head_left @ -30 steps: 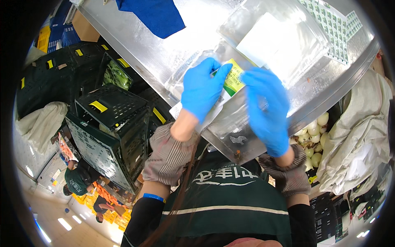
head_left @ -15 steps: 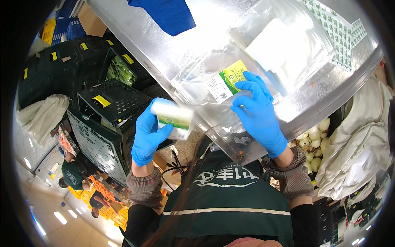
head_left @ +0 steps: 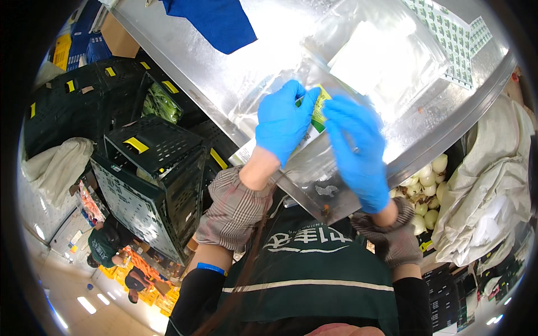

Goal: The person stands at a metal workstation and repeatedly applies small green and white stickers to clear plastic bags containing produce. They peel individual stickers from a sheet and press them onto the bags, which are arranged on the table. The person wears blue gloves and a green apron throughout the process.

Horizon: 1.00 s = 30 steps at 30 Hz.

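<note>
Both my hands wear blue gloves and meet over a clear plastic bag (head_left: 263, 106) lying on a shiny steel table (head_left: 185, 61). My left hand (head_left: 283, 120) presses on the bag beside a green and yellow label (head_left: 319, 106). My right hand (head_left: 356, 148) lies just right of the label, fingers on the bag, slightly blurred. The label sticks up between the two hands. What is inside the bag under my hands is hidden.
A stack of clear bags (head_left: 386, 61) and sheets of small green labels (head_left: 448, 39) lie further back on the table, with a blue cloth (head_left: 216, 22) at the far left. Black crates (head_left: 151, 168) stand left of the table. White round vegetables (head_left: 426, 185) sit at the right.
My left hand came back up from the crate side, where it held a white and green packet, to the bag on the table. My right hand stayed on the bag.
</note>
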Motion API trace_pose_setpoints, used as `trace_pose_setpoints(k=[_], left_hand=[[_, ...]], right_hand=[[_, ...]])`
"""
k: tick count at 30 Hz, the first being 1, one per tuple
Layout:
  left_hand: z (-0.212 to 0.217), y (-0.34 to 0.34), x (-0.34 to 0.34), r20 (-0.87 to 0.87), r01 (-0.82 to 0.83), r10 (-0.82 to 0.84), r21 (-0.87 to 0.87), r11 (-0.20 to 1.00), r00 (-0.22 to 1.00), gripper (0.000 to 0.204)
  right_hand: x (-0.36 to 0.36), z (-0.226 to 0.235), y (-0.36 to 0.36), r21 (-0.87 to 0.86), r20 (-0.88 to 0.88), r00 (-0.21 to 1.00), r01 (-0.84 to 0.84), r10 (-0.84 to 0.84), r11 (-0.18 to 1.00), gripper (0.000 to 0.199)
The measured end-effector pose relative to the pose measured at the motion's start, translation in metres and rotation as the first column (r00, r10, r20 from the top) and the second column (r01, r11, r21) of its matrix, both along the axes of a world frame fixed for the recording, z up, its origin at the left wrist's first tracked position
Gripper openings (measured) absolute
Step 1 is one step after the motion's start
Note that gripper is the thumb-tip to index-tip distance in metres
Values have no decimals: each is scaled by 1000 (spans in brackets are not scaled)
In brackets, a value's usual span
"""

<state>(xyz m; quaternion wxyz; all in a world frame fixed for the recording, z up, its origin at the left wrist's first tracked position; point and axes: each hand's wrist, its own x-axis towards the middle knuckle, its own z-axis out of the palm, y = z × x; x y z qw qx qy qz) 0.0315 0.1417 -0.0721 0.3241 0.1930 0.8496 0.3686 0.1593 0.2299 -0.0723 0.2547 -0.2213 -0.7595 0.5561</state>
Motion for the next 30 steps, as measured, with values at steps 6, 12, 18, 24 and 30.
trace_pose_setpoints(k=[6, 12, 18, 24, 30], left_hand=[[55, -87, -17, 404, 98, -24, -162, 982, 914, 37], [62, -148, -28, 308, -50, -56, 325, 945, 950, 24], [69, -106, -9, 475, -410, 221, 340, 846, 852, 30], [29, -44, -2, 268, -143, 89, 188, 972, 959, 18], [-2, -6, -3, 134, -52, 53, -11, 999, 990, 25]], right_hand=[[2, -15, -6, 234, 303, 915, -343, 267, 910, 31], [8, -21, -6, 199, 290, 902, -383, 319, 902, 22], [4, -3, 24, -259, 16, 985, -159, 169, 953, 8], [20, 66, 60, 26, -176, 770, 626, -613, 779, 25], [0, -18, -8, 94, 63, 998, -20, 14, 995, 26]])
